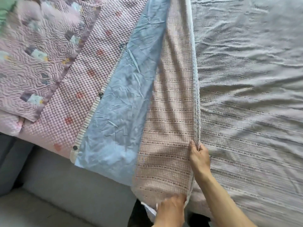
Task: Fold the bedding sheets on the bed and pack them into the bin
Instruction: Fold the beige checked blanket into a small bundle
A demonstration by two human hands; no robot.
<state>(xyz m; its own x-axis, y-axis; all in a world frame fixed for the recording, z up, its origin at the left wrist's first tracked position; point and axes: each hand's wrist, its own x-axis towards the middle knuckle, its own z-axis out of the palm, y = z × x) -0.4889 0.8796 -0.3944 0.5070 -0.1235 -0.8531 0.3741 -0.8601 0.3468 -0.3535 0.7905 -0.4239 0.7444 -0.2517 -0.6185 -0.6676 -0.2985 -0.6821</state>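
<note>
Nearest the camera, the left hand (170, 208) grips the lower corner of the pink checked sheet (170, 115), fingers curled into the cloth. Just above it, the right hand (199, 154) pinches the sheet's white lace edge (196, 89), holding it raised in a ridge. The sheet lies lengthwise on the bed, over a blue sheet (124, 95). A pink quilt (37, 51) lies at left.

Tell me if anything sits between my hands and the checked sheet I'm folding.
Nothing visible does. The right hand already pinches the lace-trimmed edge of the checked sheet, and the left hand holds its lower corner. The bin is not in view, so the path to it can't be judged.
</note>
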